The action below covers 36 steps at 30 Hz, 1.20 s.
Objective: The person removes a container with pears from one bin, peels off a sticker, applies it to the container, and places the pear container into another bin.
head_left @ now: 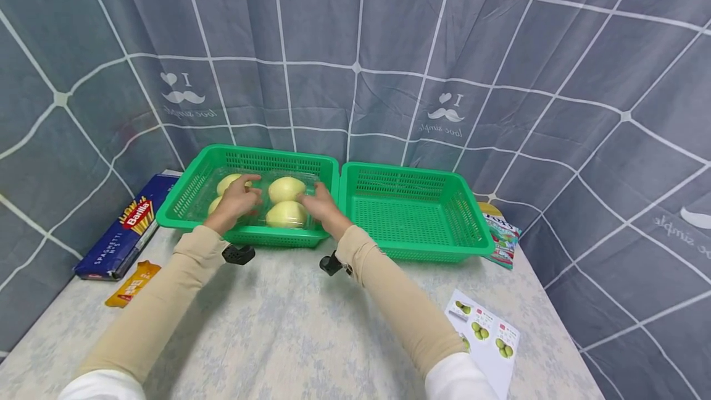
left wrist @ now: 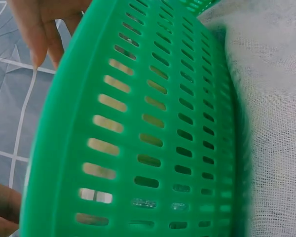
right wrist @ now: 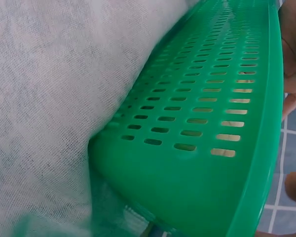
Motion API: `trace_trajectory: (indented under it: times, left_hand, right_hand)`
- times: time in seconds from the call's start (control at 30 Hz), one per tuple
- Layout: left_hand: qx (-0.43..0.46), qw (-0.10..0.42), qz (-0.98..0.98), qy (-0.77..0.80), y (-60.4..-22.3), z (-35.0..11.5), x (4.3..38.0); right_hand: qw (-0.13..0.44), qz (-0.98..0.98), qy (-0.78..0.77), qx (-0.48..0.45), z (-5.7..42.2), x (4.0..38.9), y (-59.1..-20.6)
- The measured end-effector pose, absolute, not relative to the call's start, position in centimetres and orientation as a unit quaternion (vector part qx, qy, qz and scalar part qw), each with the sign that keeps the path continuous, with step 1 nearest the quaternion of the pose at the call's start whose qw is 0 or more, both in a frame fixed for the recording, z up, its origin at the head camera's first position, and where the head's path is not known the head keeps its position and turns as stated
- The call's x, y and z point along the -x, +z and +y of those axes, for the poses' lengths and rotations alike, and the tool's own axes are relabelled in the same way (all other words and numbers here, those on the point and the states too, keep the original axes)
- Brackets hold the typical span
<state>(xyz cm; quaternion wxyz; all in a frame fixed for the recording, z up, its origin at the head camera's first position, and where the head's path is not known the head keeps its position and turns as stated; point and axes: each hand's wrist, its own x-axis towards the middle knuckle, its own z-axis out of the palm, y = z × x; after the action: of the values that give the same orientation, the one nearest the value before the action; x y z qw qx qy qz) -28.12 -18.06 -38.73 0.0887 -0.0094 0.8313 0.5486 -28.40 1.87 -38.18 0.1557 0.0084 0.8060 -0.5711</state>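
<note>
Left hand [head_left: 237,201], right hand [head_left: 323,204] flank yellow fruit [head_left: 286,215] inside left green basket [head_left: 278,237] — positioning, seemingly; fingers parted, can't tell whether gripping — next move calls for even hold.

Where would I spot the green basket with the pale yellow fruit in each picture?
Head: left of centre, the green basket under both hands.
Left wrist: its slotted wall fills the middle, top to bottom.
Right wrist: its wall slants from upper right to bottom centre.
Shared landmark: the gridded grey curtain, at the left edge in left wrist, right edge in right wrist.
</note>
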Motion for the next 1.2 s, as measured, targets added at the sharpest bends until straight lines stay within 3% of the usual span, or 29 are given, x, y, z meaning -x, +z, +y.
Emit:
trace_trajectory:
  times: [0.5, 0.83, 1.2]
  left_hand:
    - [0.015, 0.065, 0.829, 0.555, -38.9, -18.3, 27.9]
    - [0.037, 0.008, 0.819, 0.572, -38.6, -18.2, 27.9]
    - [0.013, 0.009, 0.788, 0.616, -36.9, -17.4, 27.2]
  right_hand:
    - [0.137, 0.816, -0.562, -0.003, 2.1, 28.3, -38.1]
    - [0.095, 0.802, -0.589, 0.008, 2.5, 27.9, -37.7]
    - [0.049, 0.757, -0.651, -0.025, 3.9, 27.7, -36.7]
